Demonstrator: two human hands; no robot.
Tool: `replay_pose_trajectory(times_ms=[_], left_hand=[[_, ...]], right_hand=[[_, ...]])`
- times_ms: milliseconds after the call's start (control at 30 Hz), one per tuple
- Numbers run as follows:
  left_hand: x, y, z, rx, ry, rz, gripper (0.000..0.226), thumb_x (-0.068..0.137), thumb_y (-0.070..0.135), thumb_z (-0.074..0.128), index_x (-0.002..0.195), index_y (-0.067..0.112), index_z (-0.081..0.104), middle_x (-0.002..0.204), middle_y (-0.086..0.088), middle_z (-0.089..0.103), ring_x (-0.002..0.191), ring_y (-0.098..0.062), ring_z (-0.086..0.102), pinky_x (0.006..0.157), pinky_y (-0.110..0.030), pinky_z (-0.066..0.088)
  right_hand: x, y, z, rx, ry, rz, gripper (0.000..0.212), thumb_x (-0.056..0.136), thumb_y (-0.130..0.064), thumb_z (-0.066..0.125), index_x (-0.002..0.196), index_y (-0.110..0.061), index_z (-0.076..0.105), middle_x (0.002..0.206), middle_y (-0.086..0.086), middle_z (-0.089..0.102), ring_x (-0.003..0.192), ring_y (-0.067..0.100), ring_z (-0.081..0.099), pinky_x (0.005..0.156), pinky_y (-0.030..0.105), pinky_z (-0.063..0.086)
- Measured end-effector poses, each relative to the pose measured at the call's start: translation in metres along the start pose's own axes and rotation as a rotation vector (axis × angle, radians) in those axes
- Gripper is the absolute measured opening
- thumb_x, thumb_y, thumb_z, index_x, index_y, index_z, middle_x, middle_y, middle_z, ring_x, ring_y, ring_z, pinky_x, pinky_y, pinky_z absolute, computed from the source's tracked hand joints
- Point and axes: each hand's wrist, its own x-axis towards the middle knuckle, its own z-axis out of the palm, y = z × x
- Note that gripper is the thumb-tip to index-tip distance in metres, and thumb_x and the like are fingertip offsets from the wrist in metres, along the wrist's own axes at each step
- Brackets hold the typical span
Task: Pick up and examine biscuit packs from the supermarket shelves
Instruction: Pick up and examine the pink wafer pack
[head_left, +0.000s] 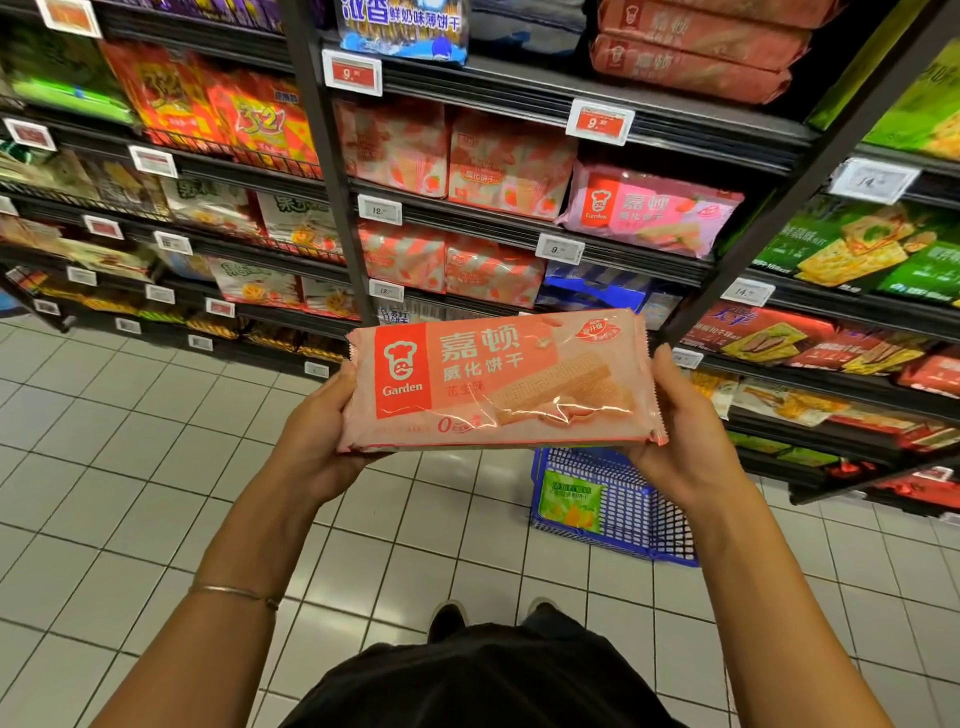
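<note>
Salmon-pink film wraps the wafer biscuit pack (498, 382), held level at frame centre, front face up, clear of the shelves (467, 221). The left hand (317, 436) and right hand (685, 431) each grip one short end, fingers wrapped behind it. Pick-up is complete; examination appears under way. A blue basket (639, 514) on the floor (130, 467) already holds a green pack (571, 501). Further shelf packs likely remain.
</note>
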Motion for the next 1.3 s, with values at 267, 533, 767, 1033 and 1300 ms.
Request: replay_pose_trajectory(times_ms=[267, 533, 767, 1033, 1300], left_hand=[[0.002, -0.01, -0.003, -0.042, -0.022, -0.041, 0.039, 0.103, 0.05, 0.055, 0.129, 0.024, 0.07, 0.115, -0.007, 0.079, 0.099, -0.027, 0.078, 0.068, -0.047, 0.063], [0.0, -0.008, -0.004, -0.028, -0.032, -0.031, 0.042, 0.105, 0.051, 0.052, 0.136, 0.026, 0.065, 0.122, -0.007, 0.076, 0.104, -0.028, 0.077, 0.069, -0.046, 0.062], [-0.008, 0.0, 0.006, 0.019, -0.169, 0.166, 0.04, 0.11, 0.045, 0.038, 0.145, 0.032, 0.054, 0.136, -0.005, 0.07, 0.122, -0.024, 0.069, 0.087, -0.045, 0.063], [-0.025, 0.012, 0.016, 0.156, -0.365, 0.162, 0.057, 0.102, 0.057, 0.037, 0.148, 0.027, 0.054, 0.143, -0.007, 0.065, 0.131, -0.027, 0.063, 0.102, -0.048, 0.057], [-0.03, 0.011, 0.017, 0.122, -0.425, 0.155, 0.056, 0.099, 0.051, 0.047, 0.15, 0.027, 0.053, 0.146, -0.009, 0.062, 0.133, -0.031, 0.062, 0.102, -0.056, 0.055]], right_hand=[[-0.003, -0.003, 0.006, -0.014, 0.019, -0.005, 0.043, 0.102, -0.052, 0.049, 0.118, -0.026, 0.079, 0.126, 0.008, 0.074, 0.113, 0.026, 0.073, 0.083, 0.04, 0.062], [-0.005, -0.001, 0.0, -0.048, 0.02, -0.029, 0.035, 0.102, -0.037, 0.053, 0.116, -0.012, 0.073, 0.107, 0.009, 0.075, 0.095, 0.025, 0.075, 0.076, 0.04, 0.062], [0.003, 0.003, -0.008, -0.188, 0.106, -0.027, 0.048, 0.109, -0.031, 0.042, 0.143, 0.003, 0.049, 0.14, 0.027, 0.059, 0.131, 0.044, 0.058, 0.11, 0.069, 0.042], [0.007, 0.02, -0.013, -0.244, 0.167, 0.019, 0.048, 0.102, -0.052, 0.049, 0.131, -0.017, 0.067, 0.122, 0.01, 0.076, 0.112, 0.032, 0.073, 0.094, 0.051, 0.057], [0.008, 0.024, -0.014, -0.227, 0.234, 0.135, 0.041, 0.103, -0.053, 0.049, 0.104, -0.03, 0.082, 0.116, 0.008, 0.078, 0.105, 0.029, 0.076, 0.082, 0.043, 0.058]])
